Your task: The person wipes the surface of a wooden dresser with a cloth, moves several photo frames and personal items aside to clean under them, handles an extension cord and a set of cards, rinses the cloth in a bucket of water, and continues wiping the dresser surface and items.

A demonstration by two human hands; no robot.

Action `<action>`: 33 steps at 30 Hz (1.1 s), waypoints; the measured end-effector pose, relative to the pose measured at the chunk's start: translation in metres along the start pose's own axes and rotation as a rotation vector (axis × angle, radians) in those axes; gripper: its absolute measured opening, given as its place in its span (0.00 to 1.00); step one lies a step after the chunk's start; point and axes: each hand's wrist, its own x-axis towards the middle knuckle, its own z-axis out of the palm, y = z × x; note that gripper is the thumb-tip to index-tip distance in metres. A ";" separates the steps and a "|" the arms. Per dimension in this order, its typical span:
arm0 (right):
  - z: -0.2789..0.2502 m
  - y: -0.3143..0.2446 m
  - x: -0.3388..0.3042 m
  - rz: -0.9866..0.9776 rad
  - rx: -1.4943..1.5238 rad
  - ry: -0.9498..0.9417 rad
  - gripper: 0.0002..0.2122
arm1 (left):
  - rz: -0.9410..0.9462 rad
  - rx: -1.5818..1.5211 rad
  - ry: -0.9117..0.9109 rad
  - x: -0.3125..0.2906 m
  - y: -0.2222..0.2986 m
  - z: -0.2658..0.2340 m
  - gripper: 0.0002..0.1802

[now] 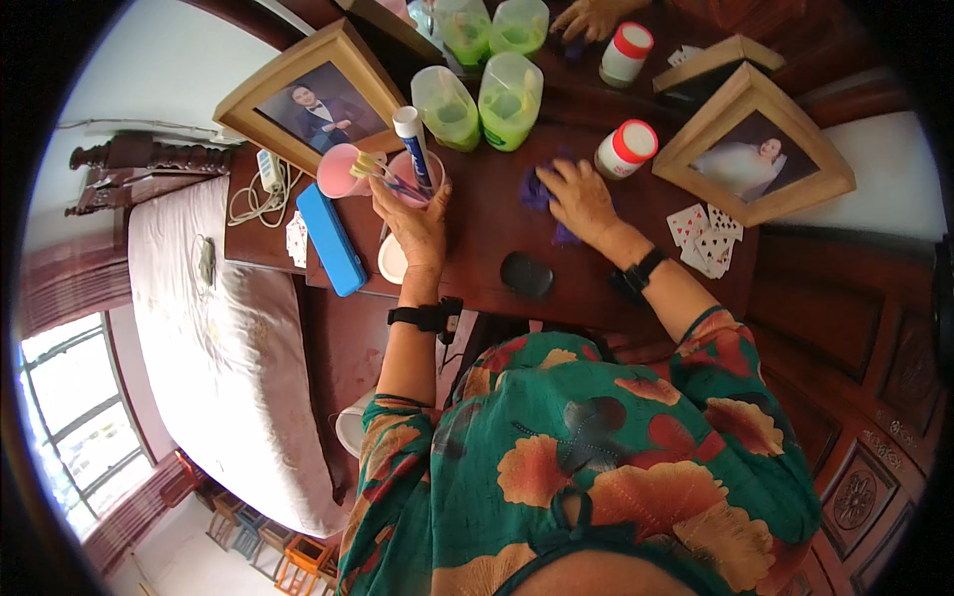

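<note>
My left hand point(415, 221) is closed around a pink cup point(434, 177). Toothbrushes point(383, 174) and a blue-and-white toothpaste tube point(413, 149) with a white cap stick up from it. Just left of that stands a second pink cup point(340, 171). My right hand point(586, 204) presses a crumpled purple cloth point(538, 189) against the dark wooden tabletop point(477, 233), fingers bent over it. Close to my right fingers is a white jar with a red lid point(627, 149). A black oval object point(527, 274) lies nearer to me.
Two clear containers with green bottoms point(511, 102) stand at the back before a mirror. Framed photos point(308, 99) point(755, 149) flank the table. A blue case point(331, 240), a round pale lid point(394, 260), playing cards point(706, 238) and a power strip point(268, 171) lie about. A bed point(214, 328) is at left.
</note>
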 end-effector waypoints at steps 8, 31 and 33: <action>0.006 -0.009 0.006 0.040 -0.151 -0.004 0.22 | 0.316 0.077 -0.242 -0.066 0.023 -0.032 0.40; 0.034 -0.053 0.059 -0.096 -0.001 -0.112 0.15 | 0.565 0.481 -0.987 -0.107 0.015 -0.009 0.46; 0.025 -0.043 0.043 -0.021 -0.015 -0.126 0.21 | 0.524 0.427 -0.965 -0.104 0.016 -0.013 0.44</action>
